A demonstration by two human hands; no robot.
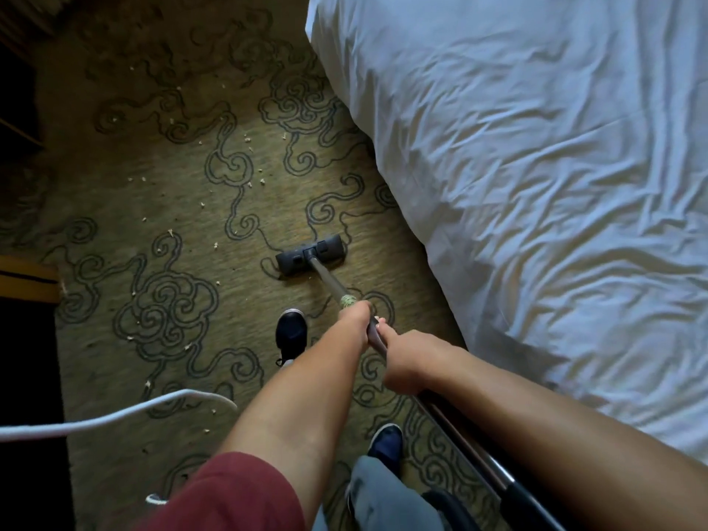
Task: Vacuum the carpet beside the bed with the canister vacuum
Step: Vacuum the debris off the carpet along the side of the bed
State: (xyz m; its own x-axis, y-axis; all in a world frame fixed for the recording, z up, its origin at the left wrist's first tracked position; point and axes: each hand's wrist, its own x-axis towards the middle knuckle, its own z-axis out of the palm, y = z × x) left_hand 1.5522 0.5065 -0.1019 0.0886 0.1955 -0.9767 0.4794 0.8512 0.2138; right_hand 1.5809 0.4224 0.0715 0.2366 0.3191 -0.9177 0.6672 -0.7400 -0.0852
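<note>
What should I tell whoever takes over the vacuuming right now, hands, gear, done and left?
Left hand: gripped on the vacuum wand, further down it.
Right hand: gripped on the wand just behind the left.
Floor head: flat on the carpet, near the bed edge, ahead of the left shoe.
White cord: loops across the carpet at lower left, so watch your footing.
Done: the strip by the bed around the head looks free of crumbs.
Left: pale crumbs scattered left of and beyond the head; work out that way.
</note>
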